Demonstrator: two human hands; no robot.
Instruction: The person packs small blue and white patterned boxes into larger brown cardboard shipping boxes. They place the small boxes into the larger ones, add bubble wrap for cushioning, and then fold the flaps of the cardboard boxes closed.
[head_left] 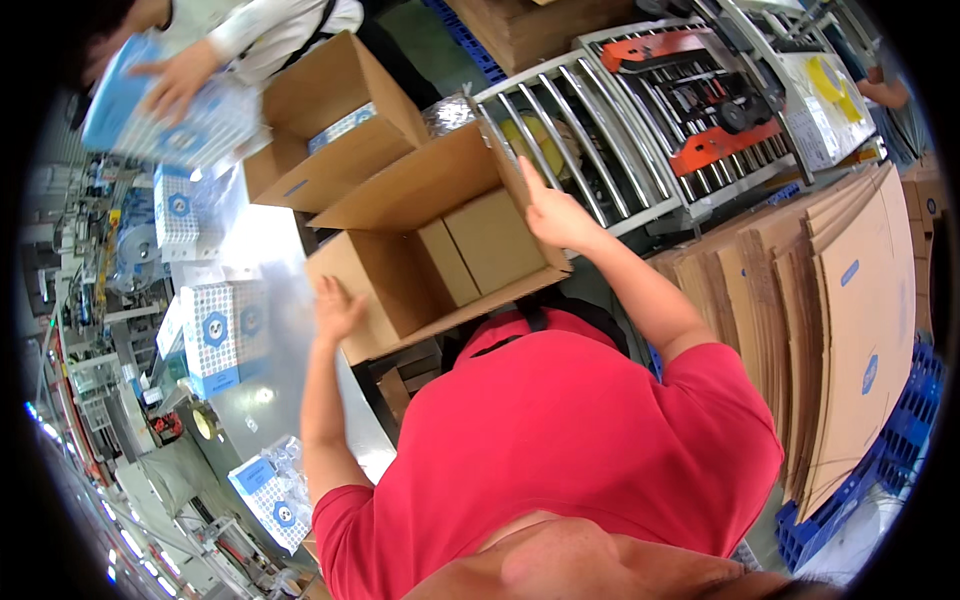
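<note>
Just ahead, the left hand (338,308) lies with fingers spread against the left side of an open brown carton (385,285). At its right wall rests the right hand (553,213), forefinger stretched out; whether it pinches the cardboard I cannot tell. Beyond stands a second carton (340,187), and far left a co-worker's hand (182,80) holds blue-and-white packs (205,130).

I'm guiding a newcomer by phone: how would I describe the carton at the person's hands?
Find the roller conveyor at upper right. Left of it, just beyond the red shirt, is an open brown carton. Unlike the open carton behind it, it has the left hand at one end and the right hand at the other.
</note>
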